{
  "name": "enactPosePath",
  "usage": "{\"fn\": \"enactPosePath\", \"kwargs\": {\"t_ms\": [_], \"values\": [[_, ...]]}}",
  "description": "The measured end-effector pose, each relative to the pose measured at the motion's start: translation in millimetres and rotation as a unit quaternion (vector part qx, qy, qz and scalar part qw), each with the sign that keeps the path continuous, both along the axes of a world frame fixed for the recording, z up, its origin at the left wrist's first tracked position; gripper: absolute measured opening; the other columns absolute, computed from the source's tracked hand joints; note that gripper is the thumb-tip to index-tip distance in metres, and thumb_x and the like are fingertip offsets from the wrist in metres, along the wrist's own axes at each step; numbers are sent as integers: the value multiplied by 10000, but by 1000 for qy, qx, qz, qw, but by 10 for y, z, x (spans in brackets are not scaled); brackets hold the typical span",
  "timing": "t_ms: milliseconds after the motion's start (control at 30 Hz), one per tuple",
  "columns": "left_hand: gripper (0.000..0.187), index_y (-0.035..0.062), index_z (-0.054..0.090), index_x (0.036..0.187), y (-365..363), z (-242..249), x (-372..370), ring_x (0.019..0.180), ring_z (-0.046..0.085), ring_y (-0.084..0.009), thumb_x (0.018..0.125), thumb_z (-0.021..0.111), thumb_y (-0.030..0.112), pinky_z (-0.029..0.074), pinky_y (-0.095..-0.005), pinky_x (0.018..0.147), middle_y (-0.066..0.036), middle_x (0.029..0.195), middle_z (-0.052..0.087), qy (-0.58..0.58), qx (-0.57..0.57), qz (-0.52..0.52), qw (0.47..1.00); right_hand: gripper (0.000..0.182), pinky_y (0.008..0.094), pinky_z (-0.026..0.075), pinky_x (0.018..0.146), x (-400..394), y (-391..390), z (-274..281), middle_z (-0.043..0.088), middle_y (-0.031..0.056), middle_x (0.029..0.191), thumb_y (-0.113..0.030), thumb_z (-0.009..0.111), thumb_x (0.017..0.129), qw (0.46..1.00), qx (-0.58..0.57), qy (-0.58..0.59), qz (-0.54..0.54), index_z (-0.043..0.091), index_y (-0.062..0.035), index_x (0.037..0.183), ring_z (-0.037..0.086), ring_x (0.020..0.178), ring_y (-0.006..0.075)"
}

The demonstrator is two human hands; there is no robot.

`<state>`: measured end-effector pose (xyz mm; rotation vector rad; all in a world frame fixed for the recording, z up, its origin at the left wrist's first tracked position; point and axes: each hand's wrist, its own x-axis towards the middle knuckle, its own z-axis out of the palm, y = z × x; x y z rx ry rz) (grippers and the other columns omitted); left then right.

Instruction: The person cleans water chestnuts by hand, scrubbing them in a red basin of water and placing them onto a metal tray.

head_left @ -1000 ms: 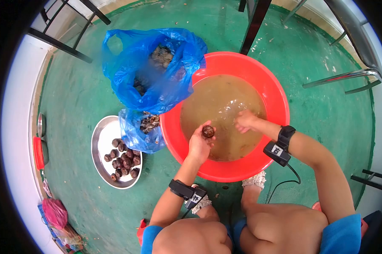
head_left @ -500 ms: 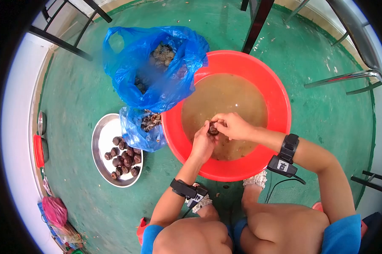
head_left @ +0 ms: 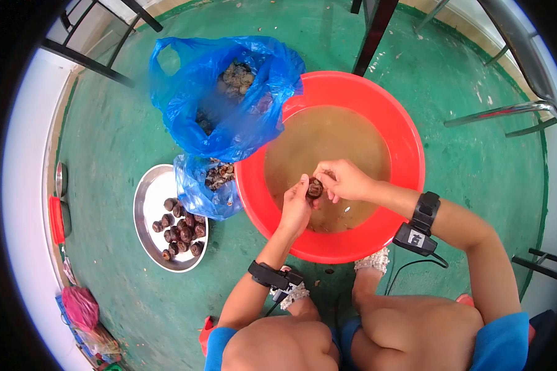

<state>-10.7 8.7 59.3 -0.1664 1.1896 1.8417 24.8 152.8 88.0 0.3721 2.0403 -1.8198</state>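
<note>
Over the muddy water of a red basin (head_left: 405, 142), my left hand (head_left: 295, 210) grips a dark brown water chestnut (head_left: 315, 188) between thumb and fingers. My right hand (head_left: 346, 180) is closed in a pinch at the water chestnut's upper right edge. Whether a bit of skin is between the right fingertips is too small to tell. To the left, more dark, shiny water chestnuts (head_left: 185, 232) lie on an oval metal tray (head_left: 150, 204).
A large blue plastic bag (head_left: 173, 105) of muddy lumps overlaps the basin's upper left rim. Below it, a smaller blue bag (head_left: 195, 191) with brown scraps touches the tray. A black table leg (head_left: 377, 40) stands behind the basin, a metal-legged chair (head_left: 501, 114) at right.
The right fingers have lifted slightly off the top of the water chestnut to its right edge, uncovering more of it. The left hand has tilted it slightly.
</note>
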Motion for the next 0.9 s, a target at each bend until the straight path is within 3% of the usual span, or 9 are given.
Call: {"fn": "enactPosePath", "kwargs": {"t_ms": [67, 467, 633, 667, 700, 767, 800, 867, 900], "values": [[319, 46, 521, 790, 8, 4, 6, 545, 409, -83, 881, 371, 312, 316, -208, 483, -4, 651, 488, 8, -3, -4, 1000, 151, 219, 473, 418, 24, 18, -18, 536, 75, 713, -112, 464, 829, 1000, 23, 5, 13, 502, 26, 878, 504, 527, 85], [330, 41, 531, 781, -13, -60, 2, 526, 393, -78, 881, 372, 313, 308, -204, 469, -3, 641, 478, 15, 3, -4, 1000, 143, 246, 497, 431, 49, -29, -94, 515, 81, 713, -106, 478, 823, 991, -117, -4, -60, 483, 35, 847, 514, 513, 97], [283, 59, 498, 913, -21, 22, -23, 563, 404, -96, 872, 381, 313, 326, -230, 482, -32, 739, 506, -68, -10, -7, 998, 162, 296, 509, 469, 18, 212, -332, 539, 98, 710, -147, 466, 824, 991, -99, -41, -86, 530, -3, 861, 554, 555, 155], [283, 59, 498, 913, -33, 34, -33, 563, 404, -96, 872, 381, 313, 326, -230, 482, -32, 739, 506, -66, -12, -7, 998, 168, 315, 509, 495, 0, 379, -488, 557, 107, 719, -160, 478, 805, 994, 84, -15, -62, 552, -14, 846, 563, 568, 183], [278, 63, 487, 949, -49, 47, -41, 560, 403, -93, 868, 389, 310, 328, -230, 474, -35, 758, 513, -71, -10, -14, 997, 176, 335, 509, 522, 8, 577, -661, 575, 116, 729, -174, 491, 786, 964, 264, 12, -35, 574, -26, 831, 573, 581, 211], [281, 67, 476, 986, -62, 42, -45, 558, 402, -91, 864, 397, 307, 330, -230, 466, -38, 777, 521, -77, -10, -20, 997, 200, 348, 500, 570, 77, 811, -824, 595, 119, 760, -186, 506, 748, 896, 436, -81, -6, 595, -19, 811, 582, 631, 244], [267, 65, 466, 990, -47, 19, -32, 549, 398, -91, 861, 400, 290, 327, -229, 460, -43, 778, 520, -81, -23, -16, 996, 200, 348, 500, 570, 78, 801, -887, 595, 119, 760, -186, 506, 748, 896, 436, -81, -6, 595, -19, 811, 582, 631, 244], [255, 64, 457, 994, -34, -37, -30, 540, 394, -91, 858, 402, 273, 324, -228, 455, -48, 779, 519, -86, -34, -11, 996, 184, 328, 493, 600, 99, 747, -967, 586, 120, 750, -167, 510, 761, 944, 145, -254, -156, 579, -3, 806, 583, 677, 227], [239, 60, 456, 980, -33, -68, -37, 527, 387, -90, 857, 399, 257, 317, -219, 446, -50, 771, 513, -86, -49, -18, 995, 168, 319, 494, 587, 82, 648, -785, 580, 119, 744, -152, 509, 766, 955, -31, -249, -156, 570, 1, 795, 583, 658, 212]]}}
